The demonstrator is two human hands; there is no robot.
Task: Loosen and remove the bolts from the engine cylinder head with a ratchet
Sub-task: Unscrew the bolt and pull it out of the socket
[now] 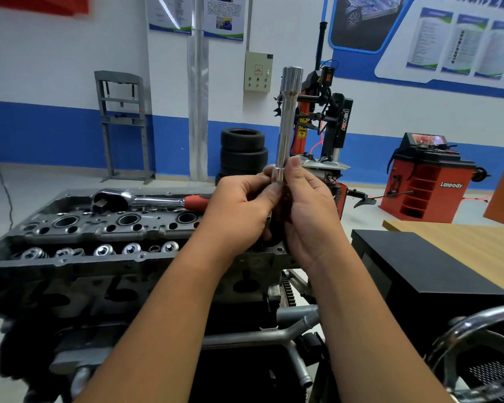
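A long chrome extension bar with a socket (287, 117) stands upright above the right end of the cylinder head (105, 228). My left hand (239, 210) and my right hand (309, 216) both pinch its lower end, fingers curled around it. Whatever sits below the bar between my palms is hidden. The ratchet (146, 200), chrome with a red grip, lies loose along the far edge of the cylinder head, its square drive facing left. Valve springs and bolt holes show along the head's top.
A black box (419, 274) sits on a wooden table (463, 242) at the right. Stacked tyres (243, 152), a tyre changer (326, 123) and a red wheel balancer (428, 178) stand behind. Engine stand tubes (274, 335) run below the head.
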